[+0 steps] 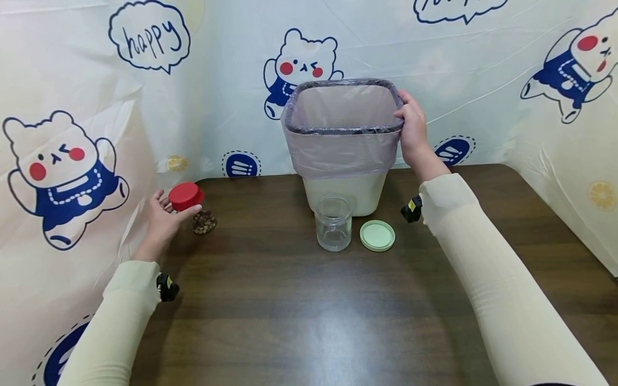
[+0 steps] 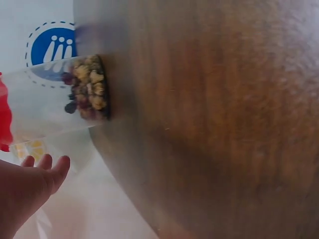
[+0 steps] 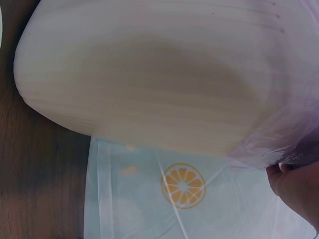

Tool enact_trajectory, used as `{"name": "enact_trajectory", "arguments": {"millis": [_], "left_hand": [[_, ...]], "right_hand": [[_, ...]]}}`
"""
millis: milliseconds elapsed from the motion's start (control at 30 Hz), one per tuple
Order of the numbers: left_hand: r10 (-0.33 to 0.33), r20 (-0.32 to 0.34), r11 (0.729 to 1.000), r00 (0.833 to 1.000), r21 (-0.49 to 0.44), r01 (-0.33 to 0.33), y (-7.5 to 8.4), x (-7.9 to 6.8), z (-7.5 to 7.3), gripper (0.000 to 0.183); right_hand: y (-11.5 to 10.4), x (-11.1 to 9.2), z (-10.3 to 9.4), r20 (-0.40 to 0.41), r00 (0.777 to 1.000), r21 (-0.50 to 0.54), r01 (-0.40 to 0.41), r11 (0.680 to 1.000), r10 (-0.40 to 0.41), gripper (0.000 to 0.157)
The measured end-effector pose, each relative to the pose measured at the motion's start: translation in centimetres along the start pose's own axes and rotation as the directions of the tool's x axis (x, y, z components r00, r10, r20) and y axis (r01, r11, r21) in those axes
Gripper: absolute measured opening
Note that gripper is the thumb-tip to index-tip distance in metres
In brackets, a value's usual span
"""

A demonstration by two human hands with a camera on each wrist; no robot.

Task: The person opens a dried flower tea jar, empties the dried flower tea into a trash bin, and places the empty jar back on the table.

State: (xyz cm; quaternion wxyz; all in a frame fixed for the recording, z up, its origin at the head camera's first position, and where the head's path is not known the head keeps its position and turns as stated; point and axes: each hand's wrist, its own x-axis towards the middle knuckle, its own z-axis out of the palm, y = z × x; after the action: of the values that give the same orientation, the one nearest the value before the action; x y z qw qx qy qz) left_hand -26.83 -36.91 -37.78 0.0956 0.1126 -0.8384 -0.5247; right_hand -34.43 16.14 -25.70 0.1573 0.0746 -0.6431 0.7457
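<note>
On the left, a clear jar with a red lid point(image 1: 186, 196) stands on the table, dried brown and yellowish bits point(image 2: 89, 87) at its bottom. My left hand point(image 1: 166, 217) is beside this jar, thumb and fingers spread around the lid's near side. In the left wrist view a gap shows between the visible fingertips point(image 2: 61, 169) and the jar wall. My right hand point(image 1: 412, 126) grips the right rim of a cream trash bin point(image 1: 343, 193) lined with a translucent purple bag point(image 1: 343, 153). The right wrist view shows those fingers partly hidden at the bag's edge.
An uncovered clear glass jar point(image 1: 333, 228) stands before the bin. A pale green lid point(image 1: 377, 236) lies flat to its right. The brown wooden table point(image 1: 270, 311) meets a printed cloth backdrop point(image 1: 232, 80) at the back and sides.
</note>
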Motion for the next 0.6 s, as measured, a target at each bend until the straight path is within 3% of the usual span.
{"name": "enact_trajectory", "arguments": {"millis": [233, 433, 600], "left_hand": [[-0.027, 0.029, 0.999, 0.999, -0.042, 0.029, -1.4, 0.6, 0.9, 0.107], [-0.086, 0.030, 0.996, 0.996, -0.019, 0.087, -1.8, 0.7, 1.7, 0.104], [-0.066, 0.029, 0.997, 0.997, -0.033, 0.066, -1.8, 0.6, 2.1, 0.097]], "right_hand": [[0.0, 0.0, -0.1, -0.005, 1.000, -0.001, -0.003, 1.000, 0.003, 0.060], [-0.1, 0.0, -0.1, -0.003, 1.000, 0.008, -0.012, 1.000, 0.013, 0.060], [0.0, 0.0, -0.1, -0.003, 1.000, 0.008, -0.014, 1.000, 0.014, 0.060]]}}
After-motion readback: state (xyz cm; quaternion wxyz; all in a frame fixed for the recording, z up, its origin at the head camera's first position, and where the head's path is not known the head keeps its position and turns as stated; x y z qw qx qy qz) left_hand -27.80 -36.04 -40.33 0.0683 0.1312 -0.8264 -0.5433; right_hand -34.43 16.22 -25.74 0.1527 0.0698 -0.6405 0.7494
